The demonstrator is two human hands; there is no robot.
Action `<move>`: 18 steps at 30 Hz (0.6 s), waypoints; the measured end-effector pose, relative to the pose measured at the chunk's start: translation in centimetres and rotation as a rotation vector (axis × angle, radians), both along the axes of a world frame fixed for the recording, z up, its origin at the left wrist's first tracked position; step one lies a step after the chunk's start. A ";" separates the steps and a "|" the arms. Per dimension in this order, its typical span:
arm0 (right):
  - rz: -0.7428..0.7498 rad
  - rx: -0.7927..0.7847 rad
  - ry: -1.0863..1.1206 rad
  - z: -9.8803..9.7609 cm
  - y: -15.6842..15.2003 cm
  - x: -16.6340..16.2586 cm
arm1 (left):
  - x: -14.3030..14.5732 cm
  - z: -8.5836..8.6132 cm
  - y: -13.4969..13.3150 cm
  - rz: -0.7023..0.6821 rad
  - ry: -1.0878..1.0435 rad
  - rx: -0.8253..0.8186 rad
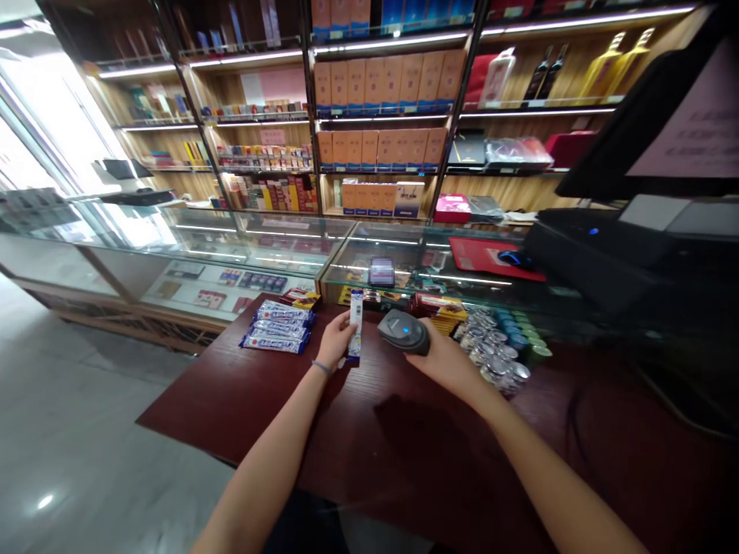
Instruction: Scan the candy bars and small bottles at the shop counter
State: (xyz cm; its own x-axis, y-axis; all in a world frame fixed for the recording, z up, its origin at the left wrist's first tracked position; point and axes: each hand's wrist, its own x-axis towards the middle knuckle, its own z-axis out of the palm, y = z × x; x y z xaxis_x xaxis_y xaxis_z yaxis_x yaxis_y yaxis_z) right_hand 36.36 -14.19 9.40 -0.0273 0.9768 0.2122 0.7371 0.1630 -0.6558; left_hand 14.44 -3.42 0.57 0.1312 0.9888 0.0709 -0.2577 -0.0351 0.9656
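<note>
My left hand (338,342) pinches a slim white-and-blue snack packet (356,319), held upright over the table with a dark printed patch, like a barcode, facing me. Just right of it, my right hand (436,350) is wrapped round a black barcode scanner (402,331) with a small blue light on top. The scanner's head points left toward the packet, with a gap between them. Several similar blue-and-white packets (277,327) lie in a loose stack on the left of the dark red table (346,431).
Rows of silver-topped cans (496,354) stand on the right. A dark monitor unit (623,246) looms at far right. Behind the table runs a glass counter (277,246) carrying a small screen-like device (382,271) and a red mat (479,258). Stocked shelves (381,115) line the wall.
</note>
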 end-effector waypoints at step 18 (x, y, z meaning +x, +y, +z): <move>-0.123 0.052 0.155 2.9 -0.6 3.2 | 0.5 0.1 -1.7 0.143 0.660 0.577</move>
